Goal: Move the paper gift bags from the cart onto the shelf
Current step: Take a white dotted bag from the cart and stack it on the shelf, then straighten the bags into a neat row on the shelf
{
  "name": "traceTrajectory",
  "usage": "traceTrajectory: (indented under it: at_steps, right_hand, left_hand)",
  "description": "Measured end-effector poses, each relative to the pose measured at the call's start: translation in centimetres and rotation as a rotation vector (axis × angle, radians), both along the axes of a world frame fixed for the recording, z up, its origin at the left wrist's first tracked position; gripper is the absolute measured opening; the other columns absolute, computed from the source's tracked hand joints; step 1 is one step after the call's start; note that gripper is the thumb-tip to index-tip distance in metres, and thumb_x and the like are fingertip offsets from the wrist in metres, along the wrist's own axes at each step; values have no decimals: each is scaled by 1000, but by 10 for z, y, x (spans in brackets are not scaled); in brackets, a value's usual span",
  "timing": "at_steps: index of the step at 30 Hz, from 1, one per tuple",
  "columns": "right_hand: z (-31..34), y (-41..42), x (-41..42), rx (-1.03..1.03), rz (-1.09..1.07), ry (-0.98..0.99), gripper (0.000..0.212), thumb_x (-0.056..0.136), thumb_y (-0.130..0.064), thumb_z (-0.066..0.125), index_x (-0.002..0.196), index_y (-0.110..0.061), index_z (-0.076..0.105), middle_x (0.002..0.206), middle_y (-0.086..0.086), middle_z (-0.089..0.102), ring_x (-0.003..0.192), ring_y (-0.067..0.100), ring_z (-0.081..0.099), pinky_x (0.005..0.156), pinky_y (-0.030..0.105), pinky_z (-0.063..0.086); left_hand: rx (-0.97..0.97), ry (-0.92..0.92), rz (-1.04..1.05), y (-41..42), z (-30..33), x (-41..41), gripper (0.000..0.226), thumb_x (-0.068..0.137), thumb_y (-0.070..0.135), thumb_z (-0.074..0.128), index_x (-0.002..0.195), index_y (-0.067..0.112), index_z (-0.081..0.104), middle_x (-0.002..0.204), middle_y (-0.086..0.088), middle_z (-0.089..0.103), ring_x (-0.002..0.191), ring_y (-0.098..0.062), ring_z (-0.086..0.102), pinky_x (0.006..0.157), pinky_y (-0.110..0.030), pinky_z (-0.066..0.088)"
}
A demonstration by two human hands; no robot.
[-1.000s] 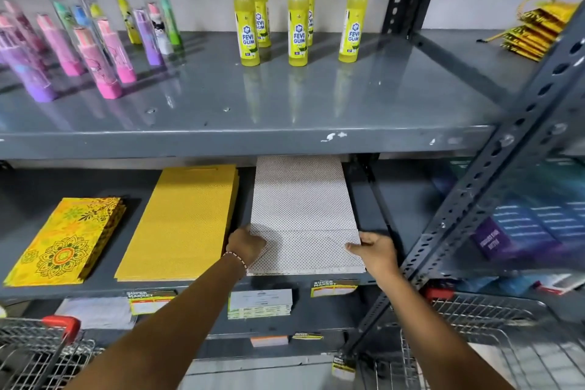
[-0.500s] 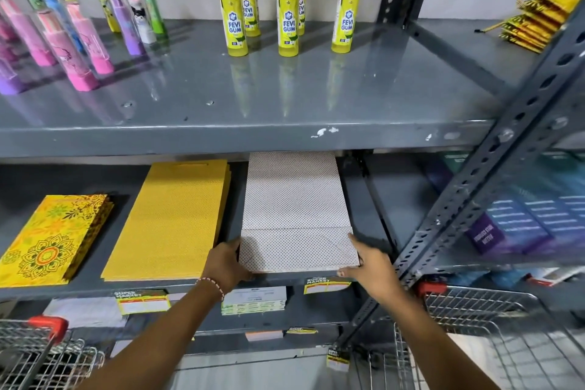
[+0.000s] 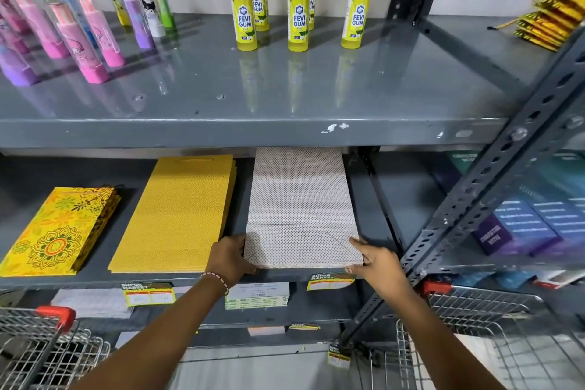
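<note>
white dotted gift bags (image 3: pixel 300 209) lie flat in a stack on the lower shelf (image 3: pixel 373 199), just right of the plain yellow bags (image 3: pixel 177 215). left hand (image 3: pixel 229 258) and right hand (image 3: pixel 378 260) press loosely open against the stack's near corners, gripping nothing. best to nudge both corners evenly, squaring the stack with the shelf's front lip so no bag overhangs
</note>
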State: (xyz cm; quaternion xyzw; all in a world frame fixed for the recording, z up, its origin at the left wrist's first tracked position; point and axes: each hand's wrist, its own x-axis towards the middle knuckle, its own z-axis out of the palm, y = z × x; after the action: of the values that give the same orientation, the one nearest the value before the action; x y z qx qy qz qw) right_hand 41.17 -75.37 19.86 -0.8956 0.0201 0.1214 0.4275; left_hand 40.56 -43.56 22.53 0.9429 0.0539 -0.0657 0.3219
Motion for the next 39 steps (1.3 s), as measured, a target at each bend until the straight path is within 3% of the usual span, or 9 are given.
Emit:
traceTrajectory:
  at_steps: [10,13,17,20,24,29,32,36,39]
  right_hand:
    - [-2,-1,0,-3,-6,-5,74,70,-12,81,134,-31,49,137,-5,54,122,10,54,108,31,41]
    - [-1,0,-2,-25,13,-35,72,72,-15,80,135,-30,48,139,-5,52,124,9,50,109,31,39]
    - [4,2,-2,-49,19,-33,69,73,-17,80,134,-31,50,136,-3,55,111,5,52,100,26,42]
    - [4,2,-3,-51,18,-32,67,74,-16,79,133,-31,51,139,-1,51,119,11,51,102,31,43]
    - [3,4,-2,-22,10,-20,68,71,-13,81,132,-27,53,143,-1,45,132,12,40,114,35,32]
    - [7,8,-1,-27,-18,4,69,71,-2,78,133,-21,52,146,3,43,131,9,38,114,37,31]
    - [11,9,-4,-53,-25,-2,68,73,2,75,134,-18,51,142,1,47,123,4,39,110,26,30]
    - [29,30,-15,-96,-50,-92,72,79,-6,73,142,-20,40,153,1,32,139,10,26,111,22,21]
    - [50,86,-33,80,-36,-291,66,80,-8,72,139,-21,45,147,-7,38,138,5,28,110,12,19]
  left_hand:
    - [-32,21,0,-1,-1,-3,70,54,17,87,119,9,62,108,-4,72,100,-20,66,83,-26,54]
    - [-24,0,2,-4,-3,-10,61,66,16,80,123,9,58,112,-6,71,103,-23,65,80,-20,46]
    - [-34,-9,36,-1,-5,-9,49,66,14,78,112,12,64,109,-4,73,100,-19,66,76,-19,46]
    - [-29,7,40,1,-8,-6,48,63,14,79,109,10,65,105,-3,73,96,-18,66,70,-15,41]
    - [-33,16,48,4,-13,-4,52,60,16,82,109,10,65,104,-4,74,95,-18,67,73,-19,47]
    - [-7,11,36,5,-17,-2,44,61,14,81,103,10,67,100,-5,74,91,-20,67,69,-18,43]
    - [-24,31,41,2,-14,-2,51,66,9,79,114,12,64,109,-6,72,99,-20,66,74,-17,44]
    - [-26,72,-5,7,10,-14,86,67,18,82,141,11,39,122,-10,66,109,-23,62,83,-24,49]
    - [-54,-60,112,54,32,-29,98,66,20,82,147,22,27,131,-9,61,113,-24,61,85,-26,48]
